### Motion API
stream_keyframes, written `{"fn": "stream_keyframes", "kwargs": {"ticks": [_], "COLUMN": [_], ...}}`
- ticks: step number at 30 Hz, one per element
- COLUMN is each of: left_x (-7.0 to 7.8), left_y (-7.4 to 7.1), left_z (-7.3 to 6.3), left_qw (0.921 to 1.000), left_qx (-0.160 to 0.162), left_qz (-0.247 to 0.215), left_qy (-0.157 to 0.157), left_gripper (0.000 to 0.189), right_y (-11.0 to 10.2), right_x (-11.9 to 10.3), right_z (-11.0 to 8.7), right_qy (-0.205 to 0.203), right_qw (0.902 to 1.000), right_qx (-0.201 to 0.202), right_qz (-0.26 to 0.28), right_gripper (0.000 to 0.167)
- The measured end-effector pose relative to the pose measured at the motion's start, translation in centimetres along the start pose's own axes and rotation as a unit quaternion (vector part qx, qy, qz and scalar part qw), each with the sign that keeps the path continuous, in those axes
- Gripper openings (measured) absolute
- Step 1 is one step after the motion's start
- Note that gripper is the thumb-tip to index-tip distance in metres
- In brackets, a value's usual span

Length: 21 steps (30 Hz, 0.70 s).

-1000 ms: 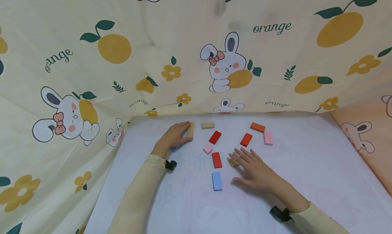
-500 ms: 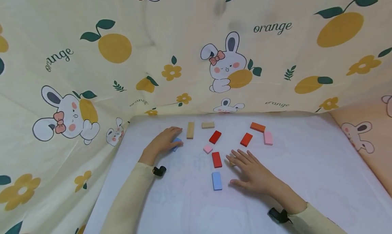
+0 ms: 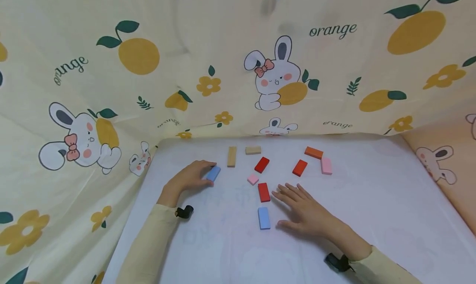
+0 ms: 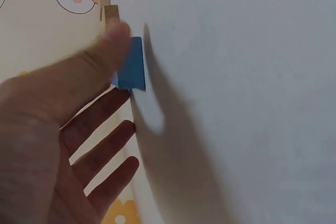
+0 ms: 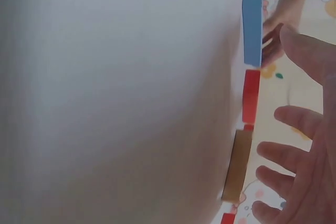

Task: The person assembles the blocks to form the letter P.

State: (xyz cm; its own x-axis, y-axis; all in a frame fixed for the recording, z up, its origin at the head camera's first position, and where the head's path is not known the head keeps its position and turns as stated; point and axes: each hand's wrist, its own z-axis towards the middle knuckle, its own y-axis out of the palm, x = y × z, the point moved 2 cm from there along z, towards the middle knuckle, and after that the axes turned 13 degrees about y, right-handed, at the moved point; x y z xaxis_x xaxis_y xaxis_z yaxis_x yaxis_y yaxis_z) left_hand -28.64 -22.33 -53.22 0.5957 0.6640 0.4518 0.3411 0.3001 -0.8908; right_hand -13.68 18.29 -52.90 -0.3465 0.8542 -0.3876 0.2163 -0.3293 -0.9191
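Note:
My left hand (image 3: 189,177) is at the left of the table, its thumb and index finger at opposite ends of a blue block (image 3: 213,173), pinching it. In the left wrist view the thumb covers part of that blue block (image 4: 132,66) and the other fingers spread apart. My right hand (image 3: 306,213) hovers with fingers spread, holding nothing. In the right wrist view a tan block (image 5: 238,166) lies in front of its fingers; in the head view the hand hides it. Nearest it on the left are a red block (image 3: 264,192) and another blue block (image 3: 264,218).
Beyond the hands lie two tan blocks (image 3: 232,156), a red block (image 3: 262,165) and a small pink block (image 3: 253,179). Farther right are a red block (image 3: 299,168), an orange block (image 3: 314,152) and a pink block (image 3: 326,166). A printed cloth (image 3: 223,60) hangs behind the white table (image 3: 230,251).
My left hand has left the upright tan block and moved left and nearer, to the blue block, which now shows between thumb and index finger. My right hand has shifted slightly left.

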Motion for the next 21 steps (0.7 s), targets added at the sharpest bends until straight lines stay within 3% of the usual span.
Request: {"fn": "stream_keyframes", "kwargs": {"ticks": [4, 9, 15, 21], "left_x": [0.1, 0.2, 0.0, 0.5], "left_y": [-0.1, -0.1, 0.5, 1.0], "left_z": [0.0, 0.0, 0.0, 0.2], "left_qw": [0.9999, 0.9997, 0.9996, 0.9994], "left_qx": [-0.007, 0.002, 0.007, 0.014], "left_qz": [0.015, 0.023, 0.025, 0.032], "left_qy": [0.004, 0.005, -0.006, 0.003], "left_gripper": [0.071, 0.068, 0.07, 0.071], "right_y": [0.2, 0.5, 0.8, 1.0], "right_x": [-0.3, -0.9, -1.4, -1.6], "right_z": [0.0, 0.0, 0.1, 0.3], "right_qy": [0.005, -0.016, -0.031, -0.029], "right_qw": [0.9999, 0.9998, 0.9995, 0.9995], "right_qx": [-0.015, -0.005, -0.003, -0.016], "right_qz": [0.002, 0.009, 0.005, 0.005], "right_gripper": [0.09, 0.086, 0.083, 0.085]}}
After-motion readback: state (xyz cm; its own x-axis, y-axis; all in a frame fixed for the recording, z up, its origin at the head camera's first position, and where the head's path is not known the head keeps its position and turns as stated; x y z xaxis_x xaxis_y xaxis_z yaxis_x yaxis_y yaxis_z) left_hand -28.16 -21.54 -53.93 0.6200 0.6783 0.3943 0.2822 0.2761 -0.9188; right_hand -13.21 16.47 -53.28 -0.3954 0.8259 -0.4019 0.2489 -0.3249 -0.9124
